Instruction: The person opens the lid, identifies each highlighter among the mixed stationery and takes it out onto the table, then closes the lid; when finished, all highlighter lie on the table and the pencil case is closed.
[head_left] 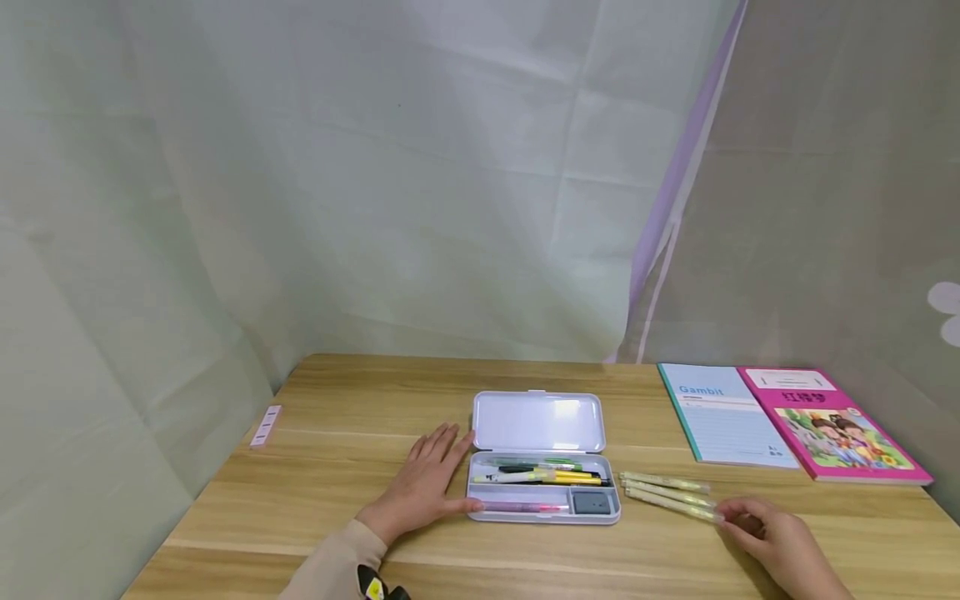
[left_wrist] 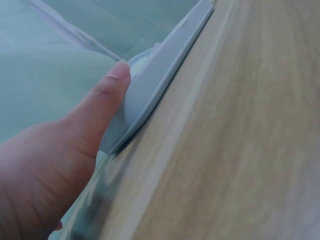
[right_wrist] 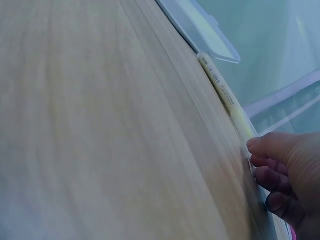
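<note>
An open white pencil case [head_left: 517, 423] lies on the table with its lid folded back. Several pens [head_left: 540, 477] fill its back compartment; a purplish pen [head_left: 517, 507] and a dark grey block [head_left: 591, 502] lie in the front ones. My left hand [head_left: 423, 483] rests beside its left end, fingers straight, the thumb touching the case's front left corner. To the right of the case lie three pale yellow pens. At the outer end of the nearest pale yellow pen [head_left: 671, 504], my right hand [head_left: 780, 537] pinches it between thumb and fingertips. Barcode print shows on a pen [right_wrist: 220, 82] in the right wrist view.
A light blue notebook [head_left: 727, 417] lies at the back right, beside a pink book [head_left: 847, 433] with a cartoon cover. A small pale strip [head_left: 266, 426] sits at the table's left edge. Fabric curtains [head_left: 420, 208] hang behind the table.
</note>
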